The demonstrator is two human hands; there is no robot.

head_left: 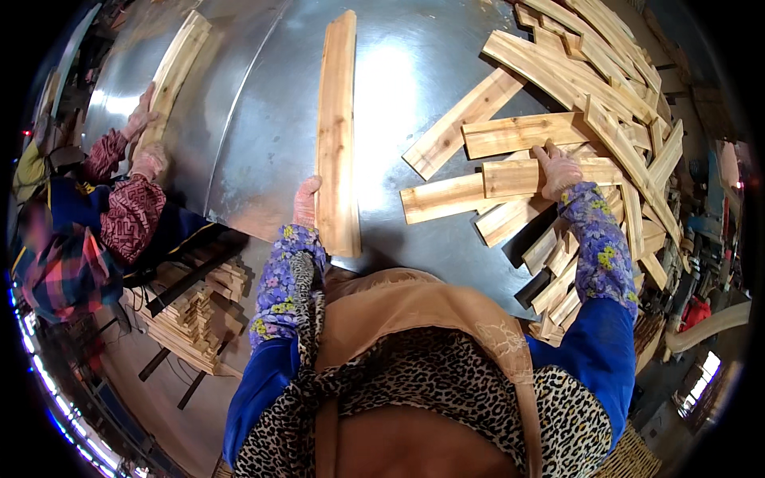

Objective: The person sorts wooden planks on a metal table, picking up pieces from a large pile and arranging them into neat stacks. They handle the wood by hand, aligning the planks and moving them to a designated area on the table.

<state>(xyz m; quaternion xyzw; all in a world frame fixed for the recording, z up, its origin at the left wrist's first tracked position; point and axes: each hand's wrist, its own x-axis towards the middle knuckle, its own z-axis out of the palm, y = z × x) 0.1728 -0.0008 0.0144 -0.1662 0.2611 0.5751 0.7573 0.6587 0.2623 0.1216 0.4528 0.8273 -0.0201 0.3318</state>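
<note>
A long wooden board (pixel 337 131) lies lengthwise on the metal tabletop (pixel 275 119) in front of me. My left hand (pixel 307 201), in a pinkish glove, grips its left edge near the close end. To the right, my right hand (pixel 559 170), also gloved, is on a shorter wooden board (pixel 510 178) at the edge of a loose pile. Its fingers reach across that board and over its far edge; the thumb's underside is hidden. Another board (pixel 526 135) lies just beyond, and one (pixel 443 197) pokes out on the near left.
The board pile (pixel 574 72) spreads over the table's right side. At the left, a co-worker's gloved hands (pixel 143 131) hold another board (pixel 171 76). Stacked wood pieces (pixel 187 331) stand below the table at lower left. A tabletop seam (pixel 239 107) runs between us.
</note>
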